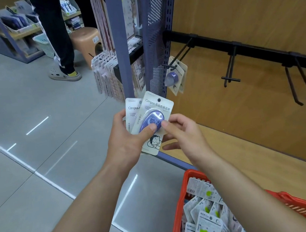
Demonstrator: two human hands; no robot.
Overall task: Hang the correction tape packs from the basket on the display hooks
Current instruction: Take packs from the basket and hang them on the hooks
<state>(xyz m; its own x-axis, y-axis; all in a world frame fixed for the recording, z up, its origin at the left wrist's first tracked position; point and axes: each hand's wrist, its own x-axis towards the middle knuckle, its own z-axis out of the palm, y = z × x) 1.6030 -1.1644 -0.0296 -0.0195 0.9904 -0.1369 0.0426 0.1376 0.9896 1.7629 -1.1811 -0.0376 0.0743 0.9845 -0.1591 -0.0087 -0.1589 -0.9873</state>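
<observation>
Nearest, at the lower right, sits a red basket (179,216) heaped with packs (206,224) lying back-side up; some show green stickers. Both forearms reach forward from the bottom edge; the right one crosses over the basket. Above it, the left hand (124,139) grips two carded packs fanned together, thumb pressed on the purple blister of the front pack (155,115), fingers curled behind the cards; the rear pack (132,110) peeks out to the left. Meeting it, the right hand (182,131) pinches the front pack's right edge between thumb and forefinger, other fingers loosely bent under the card; so both hands are closed on that pack, held in the air in front of the rack. On the wooden back panel (242,14) runs a black rail (236,45) with hooks; the left hook (179,55) carries hung packs (175,75), one with a purple blister; the other hooks (229,73) to the right are bare. Farther back, on the tiled floor (10,116), a person's legs (57,31) stand beside a brown stool (86,40).
</observation>
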